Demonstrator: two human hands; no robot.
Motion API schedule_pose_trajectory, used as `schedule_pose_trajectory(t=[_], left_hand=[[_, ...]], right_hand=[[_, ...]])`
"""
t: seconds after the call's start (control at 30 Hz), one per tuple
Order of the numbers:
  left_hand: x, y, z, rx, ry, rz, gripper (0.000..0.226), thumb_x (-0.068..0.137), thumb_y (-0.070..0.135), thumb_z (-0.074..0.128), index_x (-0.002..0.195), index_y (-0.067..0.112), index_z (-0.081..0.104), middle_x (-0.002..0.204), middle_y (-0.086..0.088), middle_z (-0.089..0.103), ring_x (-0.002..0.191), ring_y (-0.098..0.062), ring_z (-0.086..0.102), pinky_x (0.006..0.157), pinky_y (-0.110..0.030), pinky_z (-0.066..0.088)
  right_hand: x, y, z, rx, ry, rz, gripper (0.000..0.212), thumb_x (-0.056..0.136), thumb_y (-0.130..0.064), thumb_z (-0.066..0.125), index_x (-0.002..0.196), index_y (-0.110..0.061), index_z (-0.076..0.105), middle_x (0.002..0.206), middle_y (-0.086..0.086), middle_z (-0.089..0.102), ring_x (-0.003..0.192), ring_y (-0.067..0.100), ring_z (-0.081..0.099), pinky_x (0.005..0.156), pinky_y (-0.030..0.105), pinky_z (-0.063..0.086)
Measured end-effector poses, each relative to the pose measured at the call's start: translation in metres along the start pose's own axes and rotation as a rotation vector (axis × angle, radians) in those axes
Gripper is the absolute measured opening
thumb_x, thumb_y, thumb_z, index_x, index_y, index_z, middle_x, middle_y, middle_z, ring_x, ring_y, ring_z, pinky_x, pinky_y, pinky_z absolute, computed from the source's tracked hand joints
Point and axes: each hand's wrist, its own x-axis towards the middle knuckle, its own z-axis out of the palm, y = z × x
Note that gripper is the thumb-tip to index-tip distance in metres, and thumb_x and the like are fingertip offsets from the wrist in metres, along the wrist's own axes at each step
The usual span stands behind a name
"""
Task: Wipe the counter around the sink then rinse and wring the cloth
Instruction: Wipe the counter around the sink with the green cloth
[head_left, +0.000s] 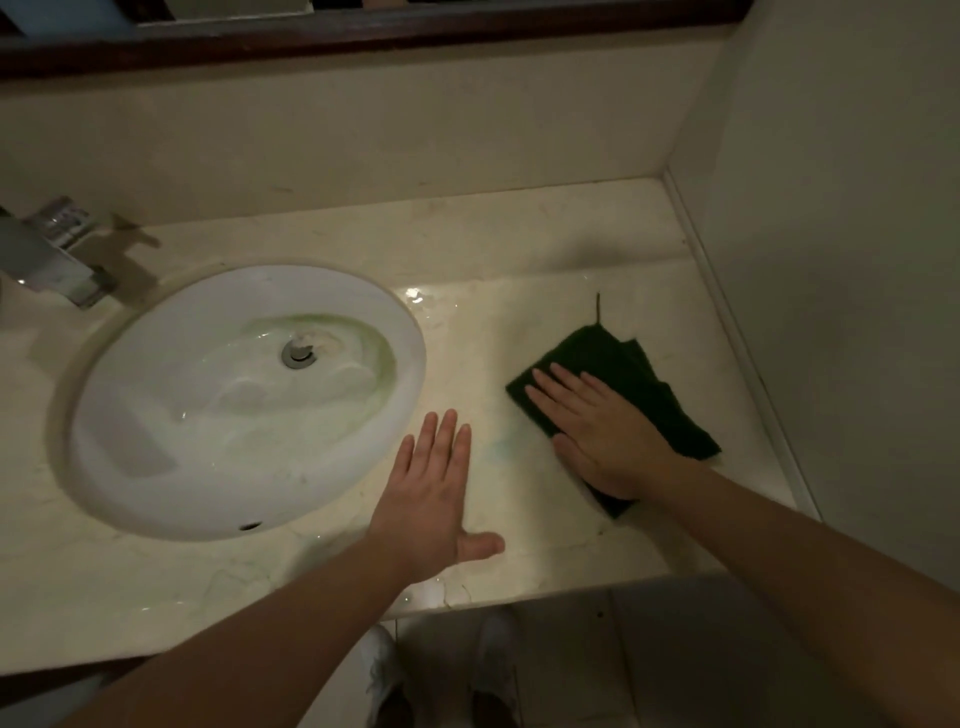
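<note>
- Dark green cloth (639, 384) lying flat on the tabletop (519, 332), over toward the right edge, roughly midway between the back wall and the front edge.
- Right hand (602, 431) pressed palm-down on top of it, fingers straight and spread, pointing up-left toward the sink (156, 395). Not gripping anything, just flat pressure on the fabric.
- Left hand (431, 493) also flat and open, palm down on bare tabletop just right of the sink rim, thumb sticking out toward the front edge. Nothing in it; looks like a brace.
- Key bit for the next stroke: cloth's long axis running diagonally, from the near-left corner under the wrist out toward the back-right. Sink sitting to the left of the cloth, with the left hand parked between the two.
- Right hand clearly the one doing the wiping; left hand close by but clear of the cloth.
- Wet sheen visible on the strip between sink and cloth, so probably mid-wipe on the right side of the tabletop.
- Faucet (57, 254) way over at the back-left corner, well apart from the cloth, so rinsing looks a fair reach away.
</note>
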Motion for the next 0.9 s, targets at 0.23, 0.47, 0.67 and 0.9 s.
schedule_pose_trajectory(t=[0.23, 0.47, 0.67, 0.9], left_hand=[[0.001, 0.001, 0.001, 0.013, -0.003, -0.013, 0.123, 0.072, 0.086, 0.035, 0.144, 0.008, -0.028, 0.15, -0.013, -0.039, 0.139, -0.029, -0.037, 0.115, -0.045, -0.017], [-0.001, 0.0, -0.002, 0.015, -0.026, -0.009, 0.124, 0.073, 0.086, 0.037, 0.147, 0.007, -0.024, 0.153, -0.014, -0.035, 0.14, -0.03, -0.034, 0.118, -0.046, -0.013], [0.001, 0.002, -0.002, 0.017, -0.024, -0.012, 0.124, 0.071, 0.087, 0.036, 0.148, 0.008, -0.022, 0.154, -0.014, -0.034, 0.141, -0.03, -0.033, 0.119, -0.048, -0.01], [-0.001, -0.002, -0.002, 0.002, -0.035, 0.012, 0.123, 0.073, 0.086, 0.038, 0.148, 0.01, -0.022, 0.155, -0.015, -0.032, 0.142, -0.03, -0.031, 0.119, -0.048, -0.008]], right_hand=[[0.089, 0.012, -0.012, 0.08, 0.076, 0.319, 0.06, 0.101, -0.037, 0.024, 0.156, -0.02, 0.011, 0.164, 0.012, 0.006, 0.151, 0.027, 0.001, 0.123, 0.041, 0.002], [0.001, -0.038, 0.01, -0.012, -0.015, -0.098, 0.057, 0.1, -0.039, 0.029, 0.155, -0.029, 0.015, 0.163, 0.002, 0.011, 0.151, 0.024, 0.006, 0.122, 0.044, 0.003], [0.007, 0.011, 0.0, -0.028, 0.007, 0.205, 0.063, 0.092, -0.033, 0.026, 0.154, -0.027, 0.016, 0.162, 0.009, 0.017, 0.15, 0.033, 0.012, 0.119, 0.056, 0.015], [-0.003, -0.058, 0.014, -0.019, 0.043, 0.152, 0.064, 0.093, -0.038, 0.024, 0.155, -0.028, 0.014, 0.163, 0.006, 0.013, 0.151, 0.029, 0.008, 0.121, 0.05, 0.009]])
